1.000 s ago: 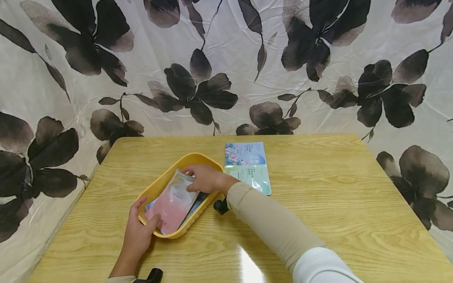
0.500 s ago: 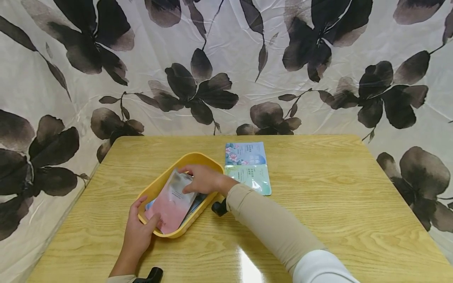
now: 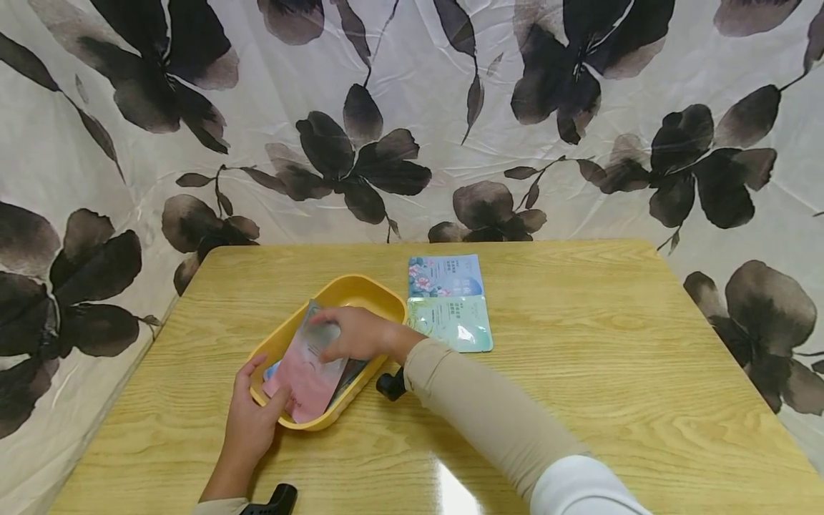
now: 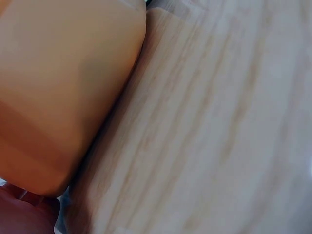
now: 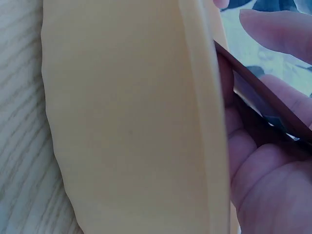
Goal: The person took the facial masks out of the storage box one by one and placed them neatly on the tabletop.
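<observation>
Much of the right hand's point(image 3: 360, 332) grip is hidden: in the head view its back and knuckles cover the upper end of a pink-and-silver packet point(image 3: 299, 379), thumb on the printed face. The right wrist view shows curled fingers about a thin, dark-looking edge, partly cut off by the basket's wall and the frame's right side, so the hand appears to pinch the packet.

That packet lies tilted inside a yellow basket point(image 3: 367, 290), left of centre in the head view. It is a flat, glossy sachet, fading from silvery grey to pink; its small lettering is too fine to read. Other packets point(image 3: 352, 372) peek out beneath it, their number impossible to tell.

The left hand point(image 3: 249, 415) clasps the basket's lower-left end, thumb over the rim; its remaining fingers are out of sight. In the left wrist view it is a dim patch in the lower-left corner.

The basket is smooth and round-cornered, with a wavy lower edge. Right of it lie a shiny blue floral packet point(image 3: 445, 275) and a green one point(image 3: 450, 322), glare whitening the latter. The table point(image 3: 579, 343) is wood-grained; creased floral cloth point(image 3: 425, 43) fills the upper frame.
</observation>
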`<state>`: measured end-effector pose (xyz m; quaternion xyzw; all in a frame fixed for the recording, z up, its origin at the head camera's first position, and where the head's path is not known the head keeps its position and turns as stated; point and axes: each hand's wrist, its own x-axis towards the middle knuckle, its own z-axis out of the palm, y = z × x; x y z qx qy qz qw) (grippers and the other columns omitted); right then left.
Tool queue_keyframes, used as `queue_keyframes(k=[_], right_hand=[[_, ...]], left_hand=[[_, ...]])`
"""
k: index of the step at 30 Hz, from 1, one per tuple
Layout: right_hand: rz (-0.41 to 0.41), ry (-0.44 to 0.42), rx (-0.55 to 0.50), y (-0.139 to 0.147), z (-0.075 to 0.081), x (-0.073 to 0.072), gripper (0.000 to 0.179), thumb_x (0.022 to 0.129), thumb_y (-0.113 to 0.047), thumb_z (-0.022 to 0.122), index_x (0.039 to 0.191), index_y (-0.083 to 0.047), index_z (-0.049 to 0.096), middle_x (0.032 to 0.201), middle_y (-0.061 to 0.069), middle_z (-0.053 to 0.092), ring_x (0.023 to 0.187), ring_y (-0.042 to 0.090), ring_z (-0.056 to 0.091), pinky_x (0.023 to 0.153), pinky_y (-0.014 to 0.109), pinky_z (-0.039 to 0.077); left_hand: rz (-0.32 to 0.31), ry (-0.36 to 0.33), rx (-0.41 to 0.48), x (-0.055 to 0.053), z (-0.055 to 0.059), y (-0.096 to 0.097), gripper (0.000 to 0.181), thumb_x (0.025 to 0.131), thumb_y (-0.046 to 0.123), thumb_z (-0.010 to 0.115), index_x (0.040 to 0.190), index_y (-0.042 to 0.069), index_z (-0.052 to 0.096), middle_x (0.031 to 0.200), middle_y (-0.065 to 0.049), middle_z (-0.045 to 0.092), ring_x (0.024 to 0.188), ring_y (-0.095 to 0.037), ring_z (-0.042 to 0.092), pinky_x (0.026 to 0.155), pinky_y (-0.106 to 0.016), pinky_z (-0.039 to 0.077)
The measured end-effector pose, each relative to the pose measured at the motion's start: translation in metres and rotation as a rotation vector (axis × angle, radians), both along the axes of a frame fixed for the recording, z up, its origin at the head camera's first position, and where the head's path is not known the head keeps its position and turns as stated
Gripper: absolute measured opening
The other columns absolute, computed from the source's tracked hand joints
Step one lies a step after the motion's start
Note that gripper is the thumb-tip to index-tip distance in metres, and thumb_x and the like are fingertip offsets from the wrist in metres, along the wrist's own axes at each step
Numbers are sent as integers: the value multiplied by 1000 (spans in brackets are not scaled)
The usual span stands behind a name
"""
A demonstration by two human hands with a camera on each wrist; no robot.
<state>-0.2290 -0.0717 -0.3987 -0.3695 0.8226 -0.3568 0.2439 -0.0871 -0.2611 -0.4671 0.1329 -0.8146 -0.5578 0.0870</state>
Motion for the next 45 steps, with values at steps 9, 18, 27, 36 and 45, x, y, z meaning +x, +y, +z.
queue_keyframes(k=[9,18,27,36,45], right_hand=[[-60,-197,-28,-1,0,8,56,89,-8,72,142,-17,56,142,0,52,51,21,62,54,31,56],[-140,-162,-58,4,-1,12,46,91,-1,68,134,-17,63,140,5,54,52,21,64,53,29,56],[-183,-163,-210,20,4,13,46,91,2,65,134,-14,62,140,11,53,55,27,64,55,31,56],[-304,-120,-288,45,3,17,46,92,-5,64,135,-20,62,120,11,65,59,27,67,57,31,55],[-425,-137,-472,81,-4,19,45,90,-8,66,134,-16,63,134,15,54,61,29,60,57,37,54]], left_hand=[[5,-19,5,0,-1,-1,71,95,7,62,154,3,22,156,-27,22,143,-35,20,116,-50,18],[12,-25,-2,1,-1,2,69,95,10,62,153,4,24,154,-23,27,139,-31,29,102,-12,27],[1,2,-35,1,1,1,68,95,14,63,151,-1,26,158,-23,24,147,-38,14,118,-52,9],[4,-5,-39,1,1,2,71,94,8,62,153,0,23,158,-27,19,145,-42,18,116,-56,15],[18,-21,-55,1,1,1,71,95,6,62,155,2,23,156,-26,25,141,-37,30,105,-13,27]])
